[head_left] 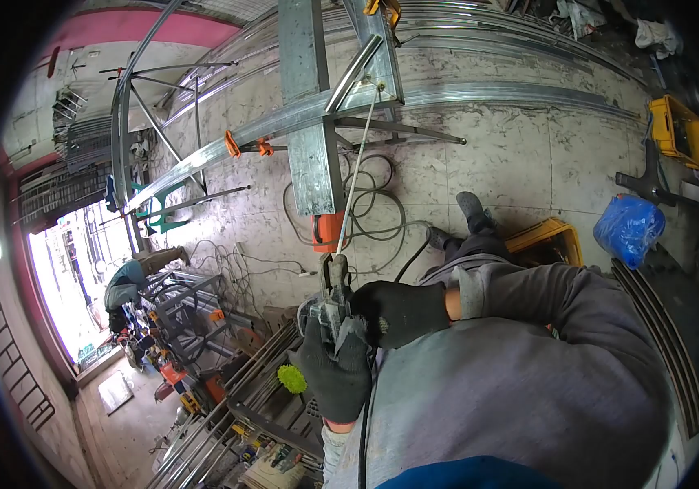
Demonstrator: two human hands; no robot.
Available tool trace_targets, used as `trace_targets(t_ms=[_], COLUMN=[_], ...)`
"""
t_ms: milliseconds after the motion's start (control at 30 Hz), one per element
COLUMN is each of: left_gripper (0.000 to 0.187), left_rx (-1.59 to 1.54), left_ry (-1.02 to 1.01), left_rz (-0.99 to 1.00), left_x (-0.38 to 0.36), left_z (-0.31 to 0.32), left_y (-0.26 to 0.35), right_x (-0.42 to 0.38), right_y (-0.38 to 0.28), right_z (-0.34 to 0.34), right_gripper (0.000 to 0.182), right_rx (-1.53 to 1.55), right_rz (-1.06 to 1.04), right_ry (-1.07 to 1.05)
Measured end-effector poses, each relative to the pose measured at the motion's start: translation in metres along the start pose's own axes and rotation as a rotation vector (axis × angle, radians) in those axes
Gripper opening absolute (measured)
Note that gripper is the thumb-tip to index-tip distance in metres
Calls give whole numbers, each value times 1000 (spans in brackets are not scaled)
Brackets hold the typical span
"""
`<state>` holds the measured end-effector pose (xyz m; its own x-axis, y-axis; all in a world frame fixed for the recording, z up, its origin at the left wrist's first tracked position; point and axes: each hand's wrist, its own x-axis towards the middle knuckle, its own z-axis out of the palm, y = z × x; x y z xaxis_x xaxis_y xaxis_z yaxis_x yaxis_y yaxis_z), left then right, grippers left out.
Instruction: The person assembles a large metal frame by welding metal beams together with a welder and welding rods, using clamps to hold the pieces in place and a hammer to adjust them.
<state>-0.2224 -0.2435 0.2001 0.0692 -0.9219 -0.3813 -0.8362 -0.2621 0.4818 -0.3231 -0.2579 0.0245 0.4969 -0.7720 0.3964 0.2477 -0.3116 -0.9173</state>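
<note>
Both my hands wear dark gloves and are together in front of my chest, at the lower middle of the view. My left hand [335,376] wraps around a welding electrode holder [333,301]. Closed against the holder's side is my right hand [405,314], its fingertips partly hidden. A long thin welding electrode [355,175] sticks out of the jaws, its far end at the joint of a galvanized steel frame [310,73]. A short square tube [354,73] lies slanted across that joint. Black cable [363,440] runs down past my left wrist.
Orange clamps [233,144] sit on the frame's long bar. Looped cable [398,216] lies on the tiled floor near my feet. A yellow crate [546,240] and a blue plastic bag [629,228] are at right. Another person [125,285] bends over near the bright doorway, beside tools and metal stock.
</note>
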Motion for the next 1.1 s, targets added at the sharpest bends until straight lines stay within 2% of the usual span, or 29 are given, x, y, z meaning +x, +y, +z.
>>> trace_targets(t_ms=[67, 133, 167, 233, 300, 333, 367, 400, 433, 467, 500, 533, 567, 633, 700, 733, 767, 800, 833, 867, 900, 967, 1000, 1033, 1100], left_gripper=[49, 28, 28, 31, 42, 53, 57, 53, 49, 40, 40, 37, 34, 39, 47, 54, 54, 54, 54, 50, 50, 50, 40, 40, 32], left_rx=[-17, -112, -112, -111, -196, -6, 121, 222, 324, 1, 1, -70, -142, -164, -198, -481, -485, -449, -412, -709, -720, -617, -729, -746, -362], left_ry=[-11, 222, 222, 175, 73, 147, 244, 297, 350, 123, 123, 109, 94, 131, 432, 348, 351, 397, 441, 385, 387, 512, 497, 498, 638], left_rz=[-13, 326, 326, 270, 21, 96, 332, 408, 483, 190, 188, 168, 148, 128, 263, 208, 208, 262, 315, 260, 261, 121, 80, 78, 227], left_x=[2, 6, 7, 7, 6, 7, 6, 7, 8, 6, 6, 6, 6, -2, -7, -3, 0, 1, 2, 1, 2, 5, 7, 9, 14], left_z=[4, 14, 13, 10, 8, 11, 14, 14, 13, 8, 7, 7, 7, 17, 26, 18, 18, 17, 17, 19, 20, 17, 13, 15, 23], left_y=[-1, -5, -4, 0, -1, -21, -31, -29, -24, -13, -10, -8, -7, -65, -125, -46, -39, -37, -34, -29, -30, -33, -33, -43, -69], right_x=[-1, 0, 1, 11, 18, 17, 17, 16, 13, 9, 7, 22, 17, 2, 7, 8, 12, 16, 20, 22, 20, 17, 11, 7, 2], right_y=[-2, -3, -4, -18, -31, -29, -26, -26, -24, -22, -23, -29, -20, 14, 26, 15, -3, -16, -26, -31, -30, -23, -20, -17, -15], right_z=[-3, -3, -4, -16, -22, -21, -19, -19, -16, -12, -11, -25, -17, 12, 22, 14, 0, -11, -21, -26, -24, -17, -16, -14, -13], right_gripper=[21, 22, 23, 24, 23, 23, 23, 23, 21, 22, 23, 22, 22, 28, 35, 35, 36, 36, 38, 40, 40, 34, 34, 34, 37], right_rx=[16, 31, 46, 110, 212, 184, 153, 131, 114, 159, 204, 21, 21, 489, 517, 561, 603, 600, 411, 219, 210, 51, -20, -33, -92], right_rz=[-29, -35, -41, 284, 355, 345, 335, 399, 331, 240, 148, 499, 499, 100, 58, 72, 84, 84, 165, 246, 250, 243, 176, 183, 140], right_ry=[-15, 10, 35, -150, -155, -165, -175, -151, -83, 10, 102, -325, -326, 28, -22, 4, 27, 23, -23, -69, -73, 51, 91, 82, 101])
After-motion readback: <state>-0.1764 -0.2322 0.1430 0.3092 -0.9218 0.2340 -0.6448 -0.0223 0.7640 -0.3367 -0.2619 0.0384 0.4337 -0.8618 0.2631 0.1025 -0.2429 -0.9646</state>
